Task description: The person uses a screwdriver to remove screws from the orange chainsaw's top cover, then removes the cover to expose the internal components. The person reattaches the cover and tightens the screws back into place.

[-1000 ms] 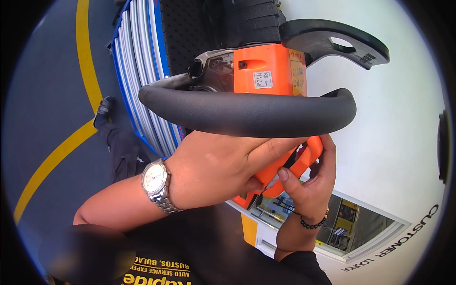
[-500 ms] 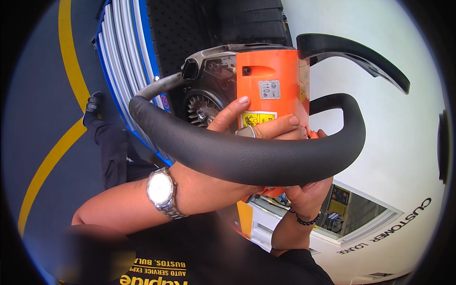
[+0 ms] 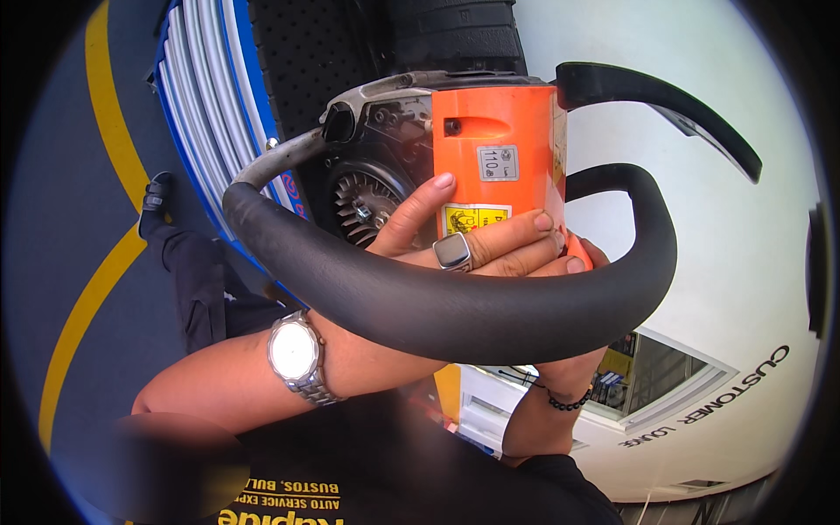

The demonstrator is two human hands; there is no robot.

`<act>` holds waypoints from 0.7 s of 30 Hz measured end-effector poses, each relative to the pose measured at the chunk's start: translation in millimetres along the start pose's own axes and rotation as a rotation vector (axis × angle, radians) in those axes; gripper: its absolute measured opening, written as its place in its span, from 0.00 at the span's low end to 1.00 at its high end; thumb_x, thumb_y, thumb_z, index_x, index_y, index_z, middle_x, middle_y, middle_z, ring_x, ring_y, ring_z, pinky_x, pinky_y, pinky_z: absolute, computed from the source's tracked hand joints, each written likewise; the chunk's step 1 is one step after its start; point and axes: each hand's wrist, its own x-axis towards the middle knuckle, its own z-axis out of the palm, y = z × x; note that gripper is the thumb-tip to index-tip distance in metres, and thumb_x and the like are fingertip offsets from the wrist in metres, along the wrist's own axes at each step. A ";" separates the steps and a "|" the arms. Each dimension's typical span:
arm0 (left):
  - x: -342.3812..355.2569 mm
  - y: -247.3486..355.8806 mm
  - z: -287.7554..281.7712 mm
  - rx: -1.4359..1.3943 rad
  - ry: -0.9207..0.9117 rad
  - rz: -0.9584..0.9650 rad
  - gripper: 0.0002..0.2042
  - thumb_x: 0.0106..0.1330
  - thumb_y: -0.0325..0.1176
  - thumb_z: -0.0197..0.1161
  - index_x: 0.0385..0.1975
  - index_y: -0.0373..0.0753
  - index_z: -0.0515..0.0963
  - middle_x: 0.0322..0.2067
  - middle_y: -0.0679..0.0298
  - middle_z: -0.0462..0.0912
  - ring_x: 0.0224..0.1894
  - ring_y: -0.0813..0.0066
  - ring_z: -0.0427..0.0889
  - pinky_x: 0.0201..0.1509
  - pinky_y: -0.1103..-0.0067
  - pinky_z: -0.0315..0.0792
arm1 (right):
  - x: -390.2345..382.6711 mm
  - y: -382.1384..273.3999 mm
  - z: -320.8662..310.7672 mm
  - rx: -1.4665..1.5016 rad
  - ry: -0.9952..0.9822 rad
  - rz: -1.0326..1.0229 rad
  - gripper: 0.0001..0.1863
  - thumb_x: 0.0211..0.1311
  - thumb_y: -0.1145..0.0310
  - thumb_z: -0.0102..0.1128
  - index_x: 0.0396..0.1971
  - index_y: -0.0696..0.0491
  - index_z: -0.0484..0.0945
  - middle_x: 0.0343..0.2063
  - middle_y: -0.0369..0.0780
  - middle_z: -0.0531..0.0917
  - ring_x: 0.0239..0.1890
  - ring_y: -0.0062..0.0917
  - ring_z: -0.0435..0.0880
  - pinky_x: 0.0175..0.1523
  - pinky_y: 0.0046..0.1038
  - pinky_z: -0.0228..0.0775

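A chainsaw with an orange top cover (image 3: 472, 122) and a thick black curved handle (image 3: 455, 311) is in front of me. Its bare finned flywheel (image 3: 359, 210) shows at the left, and a black hand guard (image 3: 656, 96) juts out at the upper right. Under the handle, my left hand (image 3: 516, 236) lies on the orange cover with fingers spread; its thumb is hidden. My right hand (image 3: 573, 372) is mostly behind the handle. A fingertip of it shows at a small orange piece (image 3: 576, 249), by my left fingertips; its grip is largely hidden.
A blue cabinet with silver drawer fronts (image 3: 206, 114) stands at the left, with a black dotted mat (image 3: 306, 79) on top. A black ridged object (image 3: 464, 44) sits behind the saw. One dark-trousered leg (image 3: 197, 271) is on the grey floor by a yellow line (image 3: 109, 105). A white wall (image 3: 735, 262) rises right.
The near side of the black handle has dropped slightly, covering my right thumb and the lower orange part that showed before. More of my left fingers and ring now shows above it.
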 end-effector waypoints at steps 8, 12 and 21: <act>-3.3 -2.9 5.1 -0.005 0.077 0.087 0.21 0.70 0.41 0.61 0.64 0.59 0.77 0.66 0.78 0.78 0.72 0.84 0.69 0.81 0.55 0.36 | -2.9 -6.8 1.2 0.042 0.068 0.132 0.43 0.54 0.66 0.76 0.66 0.64 0.63 0.60 0.50 0.77 0.61 0.33 0.80 0.64 0.33 0.74; -0.8 -0.5 7.8 -0.060 0.092 0.085 0.23 0.72 0.42 0.57 0.67 0.55 0.74 0.66 0.75 0.78 0.72 0.81 0.69 0.81 0.54 0.34 | -2.2 -14.8 12.2 0.037 0.181 0.295 0.32 0.70 0.66 0.63 0.66 0.65 0.62 0.61 0.52 0.76 0.62 0.35 0.80 0.66 0.34 0.75; -6.4 -9.8 9.1 -0.065 0.108 0.114 0.22 0.73 0.40 0.57 0.67 0.57 0.74 0.67 0.76 0.76 0.73 0.82 0.68 0.81 0.55 0.36 | -3.9 -4.8 17.1 0.037 0.162 0.160 0.43 0.56 0.65 0.76 0.67 0.66 0.61 0.62 0.52 0.75 0.62 0.35 0.79 0.66 0.35 0.74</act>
